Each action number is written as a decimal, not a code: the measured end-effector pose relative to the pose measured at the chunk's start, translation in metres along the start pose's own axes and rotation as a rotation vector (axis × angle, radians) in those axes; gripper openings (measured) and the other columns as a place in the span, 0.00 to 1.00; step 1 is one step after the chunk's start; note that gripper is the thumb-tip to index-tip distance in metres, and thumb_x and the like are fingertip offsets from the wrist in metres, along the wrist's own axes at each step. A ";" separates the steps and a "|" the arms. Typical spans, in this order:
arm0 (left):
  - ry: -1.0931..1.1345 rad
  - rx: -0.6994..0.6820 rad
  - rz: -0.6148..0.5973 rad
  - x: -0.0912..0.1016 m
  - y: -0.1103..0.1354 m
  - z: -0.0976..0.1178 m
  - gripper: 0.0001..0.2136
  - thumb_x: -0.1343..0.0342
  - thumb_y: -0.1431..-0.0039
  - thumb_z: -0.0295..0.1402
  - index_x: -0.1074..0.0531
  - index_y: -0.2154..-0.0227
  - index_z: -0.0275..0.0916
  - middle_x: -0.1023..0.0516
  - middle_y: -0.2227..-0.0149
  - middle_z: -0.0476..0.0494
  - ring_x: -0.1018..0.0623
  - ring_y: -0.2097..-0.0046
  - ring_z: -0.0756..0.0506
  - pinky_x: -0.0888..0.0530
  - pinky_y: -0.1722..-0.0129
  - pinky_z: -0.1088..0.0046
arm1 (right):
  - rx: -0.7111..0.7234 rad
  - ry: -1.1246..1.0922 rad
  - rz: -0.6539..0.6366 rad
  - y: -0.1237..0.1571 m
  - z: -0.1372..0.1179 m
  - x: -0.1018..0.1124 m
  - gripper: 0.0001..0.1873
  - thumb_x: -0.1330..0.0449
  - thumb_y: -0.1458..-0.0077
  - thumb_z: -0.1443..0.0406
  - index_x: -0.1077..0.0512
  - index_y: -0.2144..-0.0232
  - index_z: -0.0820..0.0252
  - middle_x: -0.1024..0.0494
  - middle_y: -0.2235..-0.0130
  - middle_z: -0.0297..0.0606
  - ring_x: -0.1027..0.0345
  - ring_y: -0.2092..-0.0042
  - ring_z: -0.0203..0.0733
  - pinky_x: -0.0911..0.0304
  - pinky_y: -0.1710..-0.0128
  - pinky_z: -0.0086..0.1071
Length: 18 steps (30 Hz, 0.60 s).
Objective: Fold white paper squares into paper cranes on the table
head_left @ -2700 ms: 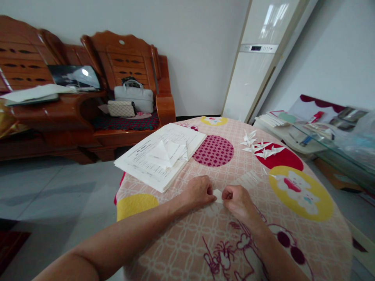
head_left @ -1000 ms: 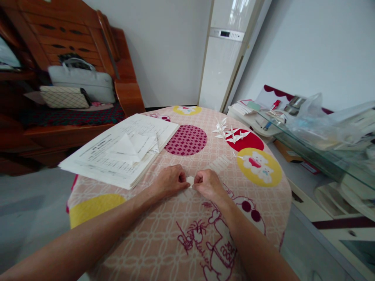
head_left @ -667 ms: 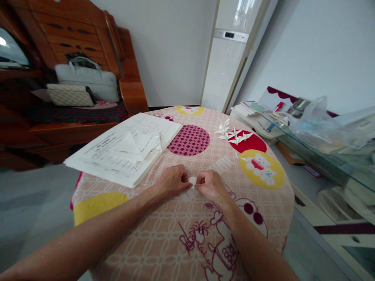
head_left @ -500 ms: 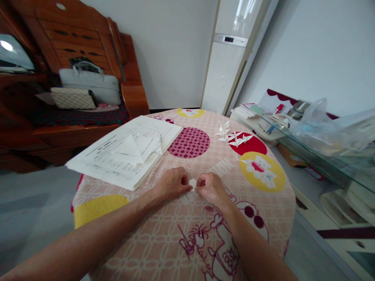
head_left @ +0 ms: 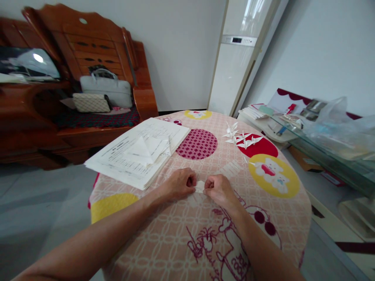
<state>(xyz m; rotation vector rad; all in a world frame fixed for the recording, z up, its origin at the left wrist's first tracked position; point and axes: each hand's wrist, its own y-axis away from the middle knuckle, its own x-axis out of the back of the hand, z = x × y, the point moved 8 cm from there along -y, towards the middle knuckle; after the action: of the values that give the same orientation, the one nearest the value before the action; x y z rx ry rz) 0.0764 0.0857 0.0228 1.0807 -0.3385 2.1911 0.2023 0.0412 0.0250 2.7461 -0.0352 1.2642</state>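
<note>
A small folded piece of white paper (head_left: 200,185) lies on the round table's pink patterned cloth (head_left: 175,238). My left hand (head_left: 179,183) is curled and pinches its left edge. My right hand (head_left: 220,190) is curled too and pinches its right edge. Both hands rest on the cloth, close together. Most of the paper is hidden between the fingers.
A stack of printed sheets (head_left: 129,160) with folded paper on top lies at the table's left. Several white paper cranes (head_left: 240,138) sit at the far right, and a paper strip (head_left: 231,168) lies beyond my right hand. A wooden bench with bags (head_left: 102,91) stands at left, glass shelving (head_left: 322,136) at right.
My hands have stayed pinched on the small paper, drawing slightly closer together. The view swung right and then partly back left.
</note>
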 end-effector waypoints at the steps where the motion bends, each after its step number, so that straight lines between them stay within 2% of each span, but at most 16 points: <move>1: 0.004 -0.010 -0.007 0.000 0.000 -0.001 0.08 0.47 0.58 0.26 0.28 0.72 0.37 0.27 0.71 0.49 0.27 0.69 0.50 0.34 0.70 0.77 | 0.000 -0.001 0.001 0.000 0.000 0.000 0.05 0.37 0.61 0.75 0.24 0.79 0.63 0.25 0.79 0.34 0.35 0.75 0.34 0.47 0.75 0.27; 5: 0.047 -0.061 -0.057 0.001 0.000 -0.001 0.14 0.50 0.61 0.22 0.27 0.69 0.37 0.26 0.69 0.49 0.27 0.69 0.50 0.34 0.70 0.78 | 0.015 -0.012 0.007 0.000 0.000 0.000 0.05 0.37 0.61 0.75 0.25 0.79 0.63 0.25 0.78 0.34 0.34 0.75 0.34 0.47 0.75 0.26; 8: 0.101 -0.080 -0.083 0.001 0.000 0.001 0.16 0.49 0.57 0.24 0.27 0.62 0.37 0.25 0.67 0.48 0.26 0.67 0.50 0.32 0.68 0.77 | 0.012 -0.009 0.006 0.000 0.000 0.000 0.05 0.38 0.61 0.75 0.25 0.79 0.63 0.25 0.78 0.34 0.34 0.75 0.34 0.47 0.74 0.26; 10: 0.088 -0.058 -0.052 0.002 -0.002 0.002 0.14 0.46 0.53 0.30 0.27 0.60 0.37 0.25 0.67 0.48 0.27 0.66 0.49 0.32 0.67 0.76 | 0.003 -0.003 0.005 0.000 0.000 0.000 0.05 0.37 0.61 0.75 0.25 0.79 0.62 0.25 0.79 0.34 0.34 0.75 0.34 0.47 0.75 0.26; 13: -0.002 -0.004 0.026 0.001 -0.004 0.002 0.14 0.41 0.53 0.37 0.28 0.62 0.37 0.25 0.67 0.48 0.27 0.66 0.48 0.34 0.68 0.74 | 0.003 -0.006 0.001 0.000 0.000 0.000 0.04 0.37 0.60 0.74 0.25 0.80 0.62 0.26 0.79 0.33 0.35 0.75 0.34 0.47 0.75 0.26; 18: -0.079 0.000 0.029 -0.003 -0.008 0.005 0.13 0.40 0.55 0.35 0.28 0.64 0.38 0.26 0.69 0.49 0.29 0.68 0.48 0.38 0.70 0.74 | 0.011 -0.014 0.017 0.000 0.001 0.000 0.04 0.36 0.60 0.73 0.25 0.80 0.62 0.25 0.79 0.33 0.34 0.75 0.34 0.47 0.75 0.26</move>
<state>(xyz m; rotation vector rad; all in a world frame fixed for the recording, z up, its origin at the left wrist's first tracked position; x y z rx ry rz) 0.0860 0.0876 0.0229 1.1721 -0.3915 2.1779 0.2032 0.0413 0.0247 2.7699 -0.0536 1.2530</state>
